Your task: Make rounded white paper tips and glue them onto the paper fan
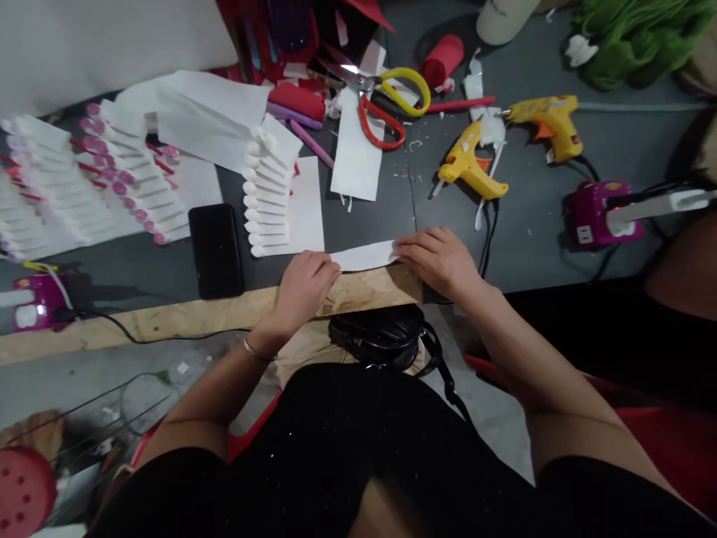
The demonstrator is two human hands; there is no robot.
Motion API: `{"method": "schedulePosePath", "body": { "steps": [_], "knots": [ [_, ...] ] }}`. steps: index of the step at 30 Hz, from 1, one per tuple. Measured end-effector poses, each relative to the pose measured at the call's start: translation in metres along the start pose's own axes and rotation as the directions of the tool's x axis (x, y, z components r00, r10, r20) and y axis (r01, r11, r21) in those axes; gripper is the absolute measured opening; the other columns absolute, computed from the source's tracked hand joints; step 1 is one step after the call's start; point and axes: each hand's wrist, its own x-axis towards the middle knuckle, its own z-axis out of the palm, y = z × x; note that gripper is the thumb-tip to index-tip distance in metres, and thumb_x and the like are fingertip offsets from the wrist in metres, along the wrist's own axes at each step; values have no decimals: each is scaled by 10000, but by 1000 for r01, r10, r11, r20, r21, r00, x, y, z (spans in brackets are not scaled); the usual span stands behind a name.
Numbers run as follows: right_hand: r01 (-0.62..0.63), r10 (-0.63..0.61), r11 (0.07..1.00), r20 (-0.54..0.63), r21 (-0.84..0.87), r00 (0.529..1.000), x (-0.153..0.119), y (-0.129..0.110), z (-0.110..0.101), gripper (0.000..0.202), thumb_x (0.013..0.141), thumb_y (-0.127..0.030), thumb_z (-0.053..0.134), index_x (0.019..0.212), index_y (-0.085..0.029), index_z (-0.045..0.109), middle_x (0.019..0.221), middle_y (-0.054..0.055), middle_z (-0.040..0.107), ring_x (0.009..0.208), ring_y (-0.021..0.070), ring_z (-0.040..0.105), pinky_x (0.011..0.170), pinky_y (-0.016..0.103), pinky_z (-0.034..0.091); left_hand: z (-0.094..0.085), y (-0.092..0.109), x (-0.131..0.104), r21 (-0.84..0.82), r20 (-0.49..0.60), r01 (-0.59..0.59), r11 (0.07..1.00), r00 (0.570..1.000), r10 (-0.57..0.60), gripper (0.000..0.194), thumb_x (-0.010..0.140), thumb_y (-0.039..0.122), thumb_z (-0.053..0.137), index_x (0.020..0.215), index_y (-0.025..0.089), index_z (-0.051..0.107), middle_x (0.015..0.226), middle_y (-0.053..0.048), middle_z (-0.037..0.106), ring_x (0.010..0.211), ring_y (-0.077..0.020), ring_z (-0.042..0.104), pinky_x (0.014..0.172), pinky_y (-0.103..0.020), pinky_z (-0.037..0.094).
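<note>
A narrow white paper strip (365,256) lies along the table's front edge, with a hand at each end. My left hand (307,284) presses its left end, fingers bent together over the paper. At the right end, my right hand (440,260) has its fingers closed on the strip. Just behind my left hand is a white sheet (308,209) beside a fanned row of white-tipped sticks (269,196). A black phone (216,252) rests left of them.
Scissors (386,104) with yellow and red handles lie behind the strip. Two yellow glue guns (473,166) (552,127) are at the right, near a purple power block (602,213). Pink-tipped sticks (126,175) spread at the left. Another person's arm (686,261) shows at the right edge.
</note>
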Motion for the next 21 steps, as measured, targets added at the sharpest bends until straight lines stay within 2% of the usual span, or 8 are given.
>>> {"method": "schedulePosePath", "body": {
  "steps": [5, 10, 14, 17, 21],
  "knots": [
    [-77, 78, 993, -8, 95, 997, -7, 4, 6, 152, 1040, -240, 608, 1000, -261, 752, 1117, 49, 827, 951, 227, 684, 815, 408, 476, 5, -2, -7, -17, -34, 56, 998, 998, -56, 200, 1058, 258, 574, 1024, 210, 765, 871, -60, 744, 845, -221, 638, 725, -366, 443],
    [-140, 139, 983, 15, 119, 990, -11, 3, 3, 137, 1030, -235, 604, 975, -252, 728, 1123, 57, 820, 978, 237, 681, 832, 415, 472, 2, -3, -8, -66, 44, 122, 990, 992, -119, 239, 1061, 316, 570, 987, 218, 775, 897, -77, 758, 899, -238, 649, 772, -395, 459],
    [-189, 180, 972, 73, 142, 981, -10, 1, 0, 196, 1045, -265, 571, 933, -252, 731, 1122, 71, 807, 1001, 250, 663, 862, 440, 466, 0, -4, -7, -116, 74, 168, 979, 984, -161, 238, 1057, 294, 560, 1011, 229, 784, 914, -83, 757, 923, -245, 645, 804, -410, 474],
    [-275, 261, 950, 109, 146, 959, -10, 0, -1, 187, 1026, -302, 592, 928, -261, 746, 1132, 84, 792, 1010, 278, 645, 886, 486, 462, -1, -5, -7, -178, 88, 216, 960, 975, -203, 216, 1048, 286, 564, 1024, 241, 773, 933, -70, 756, 936, -239, 642, 827, -405, 478],
    [-350, 342, 927, 79, 136, 936, -10, -1, -3, 143, 985, -332, 642, 909, -275, 750, 1157, 83, 765, 1102, 325, 604, 981, 564, 431, -1, -5, -6, -243, 109, 306, 920, 952, -288, 170, 1023, 296, 591, 968, 228, 736, 925, -63, 730, 928, -238, 620, 856, -407, 475]
  ]
}}
